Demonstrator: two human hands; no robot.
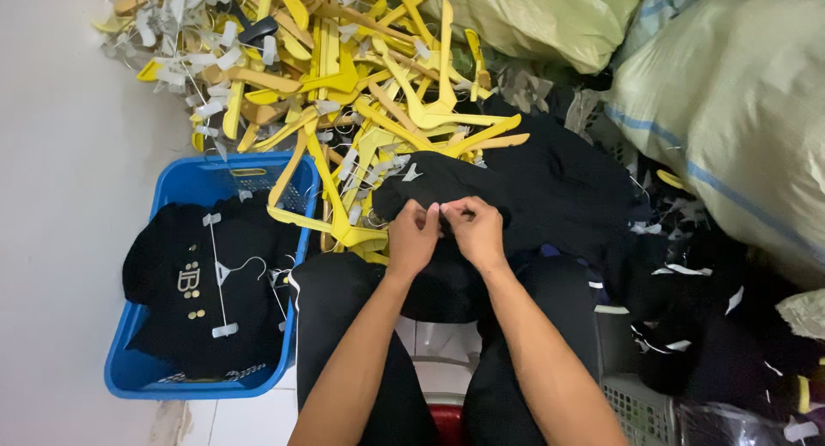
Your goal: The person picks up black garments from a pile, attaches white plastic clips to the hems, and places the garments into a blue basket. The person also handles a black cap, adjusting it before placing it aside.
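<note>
Where the two hands meet at the centre of the frame, the left hand (412, 237) and the right hand (475, 231) both have their fingers closed in a pinch on the near edge of a black garment (533, 188), which lies draped over the person's knees and runs toward the right of the frame. The cloth looks soft, light and limp, so it should fold and sag unless taken by a hem or seam, as it is now. A small white tag (412, 173) sits on the fabric just above the hands. In the upper left lies a heap of yellow hangers (361, 76) with pale clips. At lower left a blue basket (185, 181) holds a black garment on a white hanger (219, 270), with pale lettering and gold studs. Large pale green sacks (730, 111), one with a blue stripe, fill the upper right.
</note>
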